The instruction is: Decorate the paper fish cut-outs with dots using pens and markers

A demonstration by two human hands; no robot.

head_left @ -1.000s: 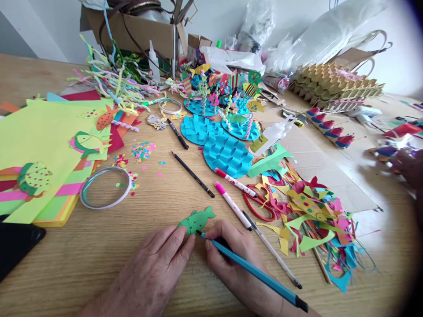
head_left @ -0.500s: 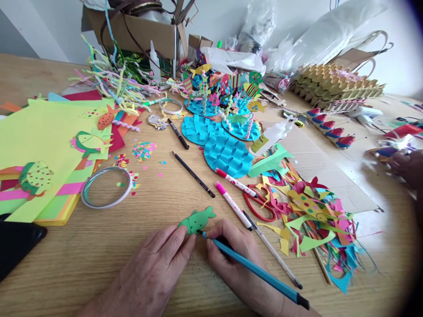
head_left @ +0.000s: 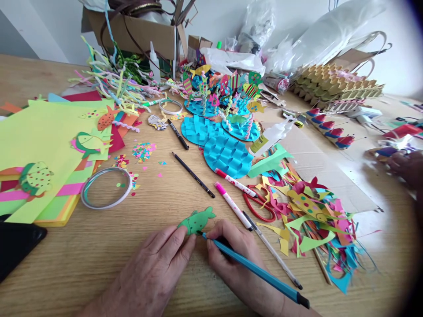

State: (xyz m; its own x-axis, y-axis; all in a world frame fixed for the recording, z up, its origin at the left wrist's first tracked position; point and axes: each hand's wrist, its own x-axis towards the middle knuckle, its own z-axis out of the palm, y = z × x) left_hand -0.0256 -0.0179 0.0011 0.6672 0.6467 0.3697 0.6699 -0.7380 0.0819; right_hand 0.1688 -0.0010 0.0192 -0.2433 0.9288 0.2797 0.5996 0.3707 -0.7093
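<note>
A green paper fish point(head_left: 197, 221) lies on the table with small dark marks on its body. My left hand point(head_left: 158, 259) pins its left end between thumb and fingers, covering part of that end. In my right hand point(head_left: 231, 253) is a blue felt-tip pen point(head_left: 254, 267), pinched near its point. The dark tip touches the lower edge of the fish. Just beyond my right hand lie a pink-capped marker point(head_left: 233, 205), a clear ballpoint pen point(head_left: 272, 250) and red-handled scissors point(head_left: 259, 206).
Paper scraps point(head_left: 317, 215) are heaped at right, beside a cardboard sheet point(head_left: 317, 154). Ahead lie a black pencil point(head_left: 193, 174), blue woven paper discs point(head_left: 228, 156) and a glue bottle point(head_left: 269, 138). Coloured sheets point(head_left: 49, 127) and a tape roll point(head_left: 106, 188) occupy the left. Another person's hand point(head_left: 408, 169) shows far right.
</note>
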